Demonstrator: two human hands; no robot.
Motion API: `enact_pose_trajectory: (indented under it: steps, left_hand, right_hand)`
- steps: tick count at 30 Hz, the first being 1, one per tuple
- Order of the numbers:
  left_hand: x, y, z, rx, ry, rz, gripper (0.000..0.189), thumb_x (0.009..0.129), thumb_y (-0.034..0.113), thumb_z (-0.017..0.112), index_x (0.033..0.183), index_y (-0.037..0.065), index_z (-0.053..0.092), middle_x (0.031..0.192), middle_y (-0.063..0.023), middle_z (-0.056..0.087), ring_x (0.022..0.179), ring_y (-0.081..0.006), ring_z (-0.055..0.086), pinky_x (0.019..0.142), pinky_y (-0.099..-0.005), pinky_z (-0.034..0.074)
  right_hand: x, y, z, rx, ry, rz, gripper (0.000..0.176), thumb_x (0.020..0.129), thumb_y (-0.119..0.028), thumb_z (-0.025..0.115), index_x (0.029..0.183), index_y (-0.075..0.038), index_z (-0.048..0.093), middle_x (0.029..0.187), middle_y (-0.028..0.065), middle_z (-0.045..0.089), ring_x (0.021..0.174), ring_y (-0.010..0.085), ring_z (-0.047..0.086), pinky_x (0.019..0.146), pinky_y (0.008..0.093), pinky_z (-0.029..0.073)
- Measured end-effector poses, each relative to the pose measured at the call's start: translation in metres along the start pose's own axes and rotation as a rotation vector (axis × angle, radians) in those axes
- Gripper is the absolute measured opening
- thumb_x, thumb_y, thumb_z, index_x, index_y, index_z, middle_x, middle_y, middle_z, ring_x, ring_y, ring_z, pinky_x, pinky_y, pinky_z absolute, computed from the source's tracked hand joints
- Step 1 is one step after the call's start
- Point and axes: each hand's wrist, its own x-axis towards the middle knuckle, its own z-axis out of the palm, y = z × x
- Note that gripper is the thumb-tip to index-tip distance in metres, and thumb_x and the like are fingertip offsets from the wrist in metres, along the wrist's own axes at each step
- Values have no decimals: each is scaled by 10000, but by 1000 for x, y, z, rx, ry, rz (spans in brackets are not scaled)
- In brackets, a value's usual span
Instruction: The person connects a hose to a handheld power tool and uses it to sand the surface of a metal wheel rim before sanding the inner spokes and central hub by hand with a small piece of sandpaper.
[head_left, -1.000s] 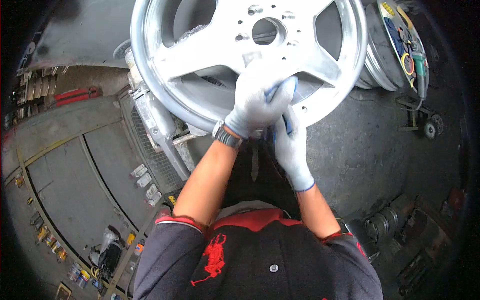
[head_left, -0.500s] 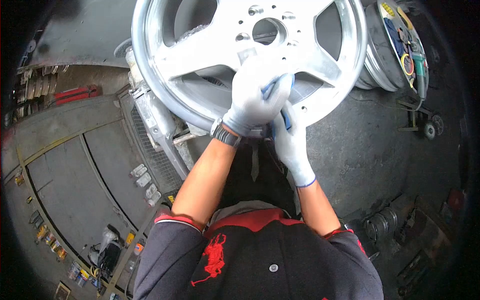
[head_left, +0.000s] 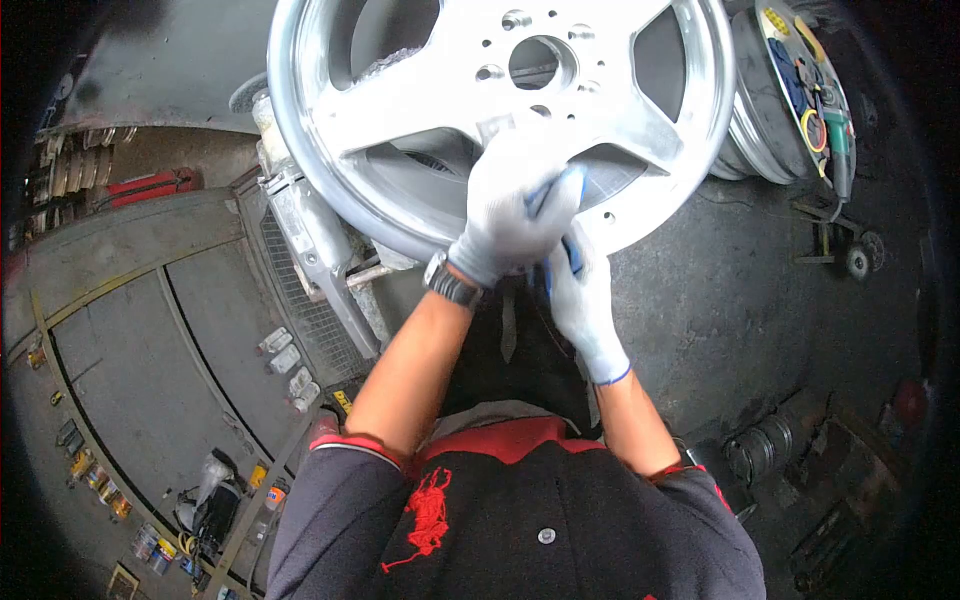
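Two gloved hands on a bright wheel (head_left: 450, 65), head view.
The wheel sits ahead of the person's chest; the left hand (head_left: 518, 210) curls over its lower face, the right hand (head_left: 582, 298), half-curled, is just below; I can't tell what either grips.

On our right we see a green-bodied power tool (head_left: 838, 135) lying on a round stand (head_left: 752, 130) beside a yellow-and-red ring (head_left: 812, 128), with a small wheel (head_left: 858, 262) on a metal frame (head_left: 826, 238) near it. Across to our left are a long red object (head_left: 150, 187), a few whitish containers (head_left: 285, 358) grouped just beside a grate (head_left: 330, 340), and a line of small coloured containers (head_left: 90, 473). Low on the right we make out a ringed metal object (head_left: 762, 445), dim in shadow.
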Motion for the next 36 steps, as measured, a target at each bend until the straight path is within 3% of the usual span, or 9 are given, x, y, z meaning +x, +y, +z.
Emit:
enact_pose_trajectory:
  steps: [3, 9, 11, 15, 21, 29, 33, 34, 36]
  left_hand:
    - [-14, 4, -3, 21, -52, -54, 165, 808, -9, 643, 948, -14, 730, 878, -175, 703, 799, -344, 683, 778, -401, 555]
    - [24, -9, 7, -83, -5, -1, 148, 856, 108, 710, 988, 58, 756, 898, -121, 716, 816, -308, 670, 762, -405, 526]
    - [30, -10, 5, -57, -64, -79, 209, 868, 114, 722, 1067, 74, 767, 927, -101, 729, 823, -285, 675, 779, -394, 529]
    - [12, -6, 5, -25, -20, -5, 113, 827, 78, 715, 936, 61, 739, 858, -116, 699, 789, -315, 652, 756, -402, 523]
    - [-33, 7, -5, -61, -96, -47, 125, 806, 1, 660, 916, -3, 721, 853, -170, 685, 777, -345, 655, 746, -401, 534]
    - [17, -13, 8, -58, -17, -27, 83, 815, 82, 738, 891, 51, 728, 890, -135, 693, 842, -330, 652, 787, -413, 530]
    - [-8, 2, 8, -13, 45, -38, 37, 816, 71, 725, 835, 51, 701, 809, -131, 665, 764, -335, 641, 738, -419, 524]
    - [-17, 7, 2, 27, -32, -55, 105, 821, -2, 662, 909, -16, 717, 859, -166, 691, 786, -337, 681, 762, -401, 552]
    - [-18, 7, 2, 13, -28, -55, 107, 819, -7, 659, 910, -18, 715, 860, -171, 690, 788, -345, 680, 764, -402, 552]
  right_hand:
    - [-21, -1, 0, 126, -26, 263, 312, 1038, -65, 543, 1328, 34, 602, 1048, 143, 695, 916, 177, 645, 834, 332, 531]
    - [21, -7, 0, -51, 26, -42, 322, 1069, -121, 518, 1342, 33, 591, 1039, 136, 691, 876, 184, 649, 811, 338, 535]
    - [30, -30, 1, 181, 44, 359, 323, 1052, -75, 498, 1345, 34, 582, 1022, 128, 683, 894, 182, 637, 826, 341, 526]
    - [10, 1, 4, -23, 50, -70, 342, 1037, -83, 535, 1355, 33, 584, 993, 117, 673, 849, 191, 622, 821, 353, 534]
    - [-34, 6, -7, 33, -64, 168, 413, 1003, -54, 591, 1409, 20, 568, 1266, 213, 689, 1211, 199, 636, 1014, 340, 495]
    - [18, -7, -2, 63, 48, 60, 328, 1055, -152, 550, 1319, 36, 607, 951, 106, 649, 810, 174, 581, 780, 337, 512]
    - [-3, 0, -7, -126, -2, 12, 335, 1055, -164, 561, 1338, 10, 604, 914, 103, 637, 849, 110, 586, 770, 293, 507]
    - [-14, -8, -9, -10, -52, 280, 342, 1042, -143, 565, 1344, 13, 602, 940, 130, 658, 882, 150, 622, 800, 320, 517]
    - [-15, -8, -10, -6, -47, 247, 342, 1039, -136, 566, 1347, 9, 601, 942, 136, 661, 868, 161, 630, 799, 330, 521]
